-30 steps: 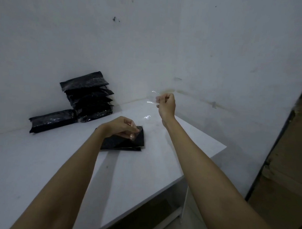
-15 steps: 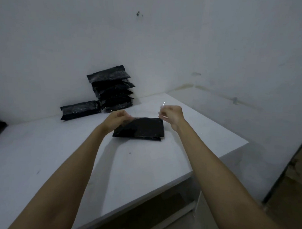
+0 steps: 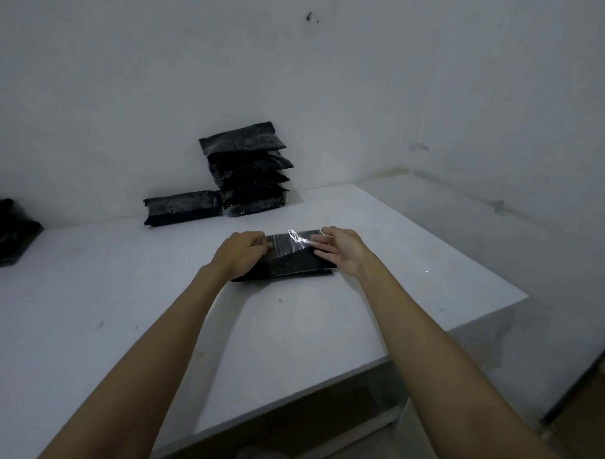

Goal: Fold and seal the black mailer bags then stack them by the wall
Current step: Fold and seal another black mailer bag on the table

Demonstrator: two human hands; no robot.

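My left hand [image 3: 240,253] curled its fingers over the near-left end of the black mailer bag [image 3: 294,263], which lay flat on the white table [image 3: 290,332]. My right hand [image 3: 340,247] held straight fingers against a clear strip [image 3: 299,237] on the bag's far edge. Beyond them, a stack of sealed bags [image 3: 251,172] stood against the wall [image 3: 299,92].

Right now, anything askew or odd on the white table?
Mildly: one black mailer bag lies alone left of the stack of black bags by the wall, not on it. The stack's bags are unevenly aligned. Nothing spilled or damaged.
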